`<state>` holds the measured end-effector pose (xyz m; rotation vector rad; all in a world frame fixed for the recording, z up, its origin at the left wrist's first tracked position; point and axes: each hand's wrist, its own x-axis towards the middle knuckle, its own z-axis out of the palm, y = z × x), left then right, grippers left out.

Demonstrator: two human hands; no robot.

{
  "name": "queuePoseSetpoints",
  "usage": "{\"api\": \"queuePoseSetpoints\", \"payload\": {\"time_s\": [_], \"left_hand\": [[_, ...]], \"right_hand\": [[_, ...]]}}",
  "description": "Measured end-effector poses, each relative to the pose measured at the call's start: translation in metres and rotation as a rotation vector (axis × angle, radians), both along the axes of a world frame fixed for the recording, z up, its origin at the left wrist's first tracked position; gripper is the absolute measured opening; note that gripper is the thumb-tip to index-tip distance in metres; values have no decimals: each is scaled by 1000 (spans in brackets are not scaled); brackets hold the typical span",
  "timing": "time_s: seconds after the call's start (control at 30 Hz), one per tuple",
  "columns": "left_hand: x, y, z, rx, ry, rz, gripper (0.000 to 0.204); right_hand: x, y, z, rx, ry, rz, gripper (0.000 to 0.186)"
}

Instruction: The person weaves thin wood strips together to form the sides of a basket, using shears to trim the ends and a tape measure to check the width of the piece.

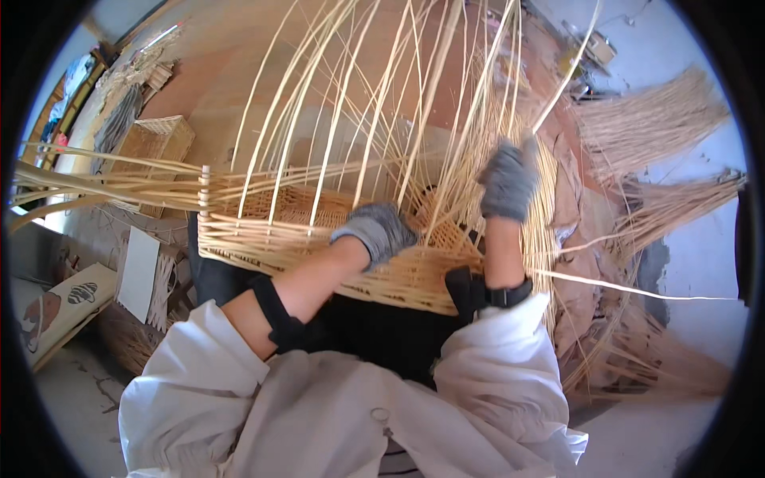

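A half-woven wicker basket [335,275] of pale rods lies across my lap, with long upright stakes [331,131] rising from its sides. My left hand [378,233], in a grey knit glove, is closed over the near wall; its fingertips are hidden behind the weave. Raised above the basket's right end, my right hand [508,182] wears the same kind of glove and is slightly blurred. Its fingers are closed around a pale wicker rod [567,76] that slants up and right out of view. Several thick rods [103,183] stick out past the basket's left end.
On the right, bundles of loose rods [649,119] lean by the wall, and a thick sheaf [546,215] stands beside my right forearm. A finished-looking wicker box [155,143] sits on the floor at left. Nearer are a white board [137,275] and a wooden bench [72,311].
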<state>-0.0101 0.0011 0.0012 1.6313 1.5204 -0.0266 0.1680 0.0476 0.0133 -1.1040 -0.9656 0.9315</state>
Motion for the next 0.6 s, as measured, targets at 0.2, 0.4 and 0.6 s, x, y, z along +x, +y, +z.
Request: {"api": "queuePoseSetpoints", "payload": {"time_s": [0.2,0.4,0.6], "left_hand": [[13,-11,3,130,65,85,70],[55,-6,11,1165,-105,185,56],[99,3,-12,149,-146,-68,38]], "right_hand": [[23,-124,-35,284,-95,-223,49],[56,-128,-11,122,305,-195,6],[87,-84,20,-150,-189,-35,8]]}}
